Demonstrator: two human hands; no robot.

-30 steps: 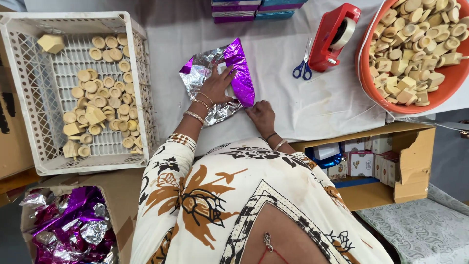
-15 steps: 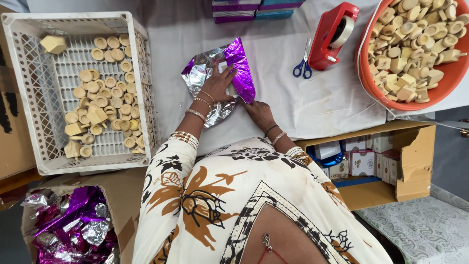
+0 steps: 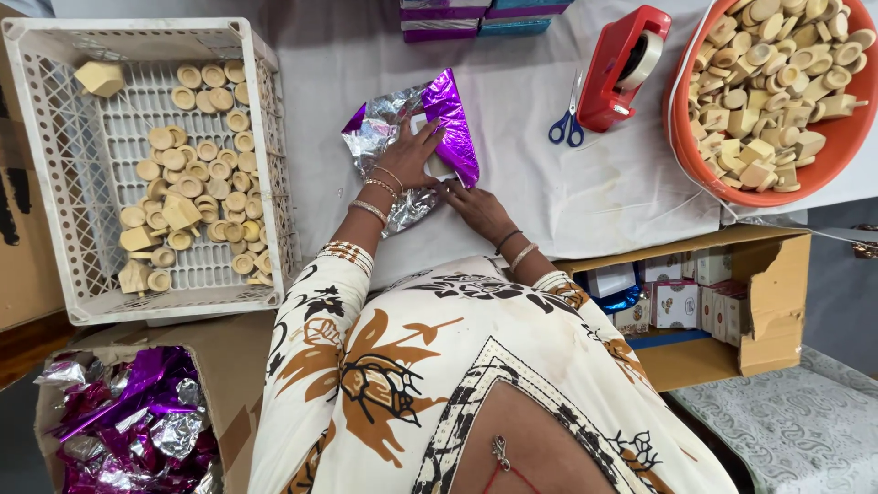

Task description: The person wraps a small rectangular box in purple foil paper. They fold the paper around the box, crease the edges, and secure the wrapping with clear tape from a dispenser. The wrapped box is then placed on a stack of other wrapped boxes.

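A: Where is the foil sheet [image 3: 402,137] lying?

B: Flat on the white cloth [image 3: 594,192], just to the right of the white crate [image 3: 265,155]. It is silver on the inner face and purple where the right flap is folded over. A small pale box [image 3: 430,151] sits inside it, mostly covered.

A: Which way does it run?

B: The folded purple flap runs its long edge away from the person and slants a little to the left at the far end. The crumpled silver part spreads toward the crate.

A: And the hands?

B: The left hand [image 3: 413,154] lies spread flat on the box and foil, fingers extended, pressing down rather than gripping. The right hand [image 3: 476,209] rests at the near edge of the foil, just right of the left wrist, fingers on the cloth and touching the foil's corner. I cannot tell whether it pinches the edge. The two hands are close but not joined.

A: Which is nearer the purple flap?

B: The left hand touches it directly; the right sits just below its near end.

A: Anything else around the crate?

B: Farther right of it lie blue scissors [image 3: 565,128], a red tape dispenser [image 3: 626,64] and an orange tub [image 3: 823,165] of wooden pieces.
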